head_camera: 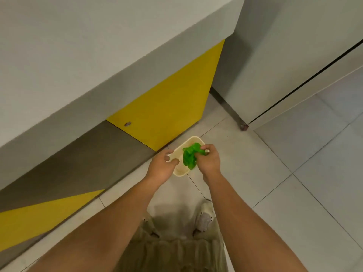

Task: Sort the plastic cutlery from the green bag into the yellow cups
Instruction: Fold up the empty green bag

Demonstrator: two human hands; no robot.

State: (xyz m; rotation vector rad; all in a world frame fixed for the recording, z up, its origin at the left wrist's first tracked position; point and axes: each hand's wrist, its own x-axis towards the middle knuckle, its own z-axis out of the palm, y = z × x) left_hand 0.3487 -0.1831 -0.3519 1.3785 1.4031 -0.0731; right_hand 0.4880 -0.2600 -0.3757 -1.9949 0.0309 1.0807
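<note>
A broad pale grey desk (78, 55) fills the upper left, with a yellow front panel (172, 107) beneath its edge. Pale square floor tiles (294, 193) spread below, and a white cabinet (284, 55) stands at the right. Khaki shorts (176, 252) and a light shoe (204, 220) show at the bottom. Above the floor the person holds a shallow cream rectangular tray (191, 141). The left hand (164, 163) grips its near left rim, thumb inside and fingers curled round the outside. The crumpled green plastic bag (189, 157) hangs into the tray, pinched at its top by the right hand (209, 160); its contents cannot be made out.
</note>
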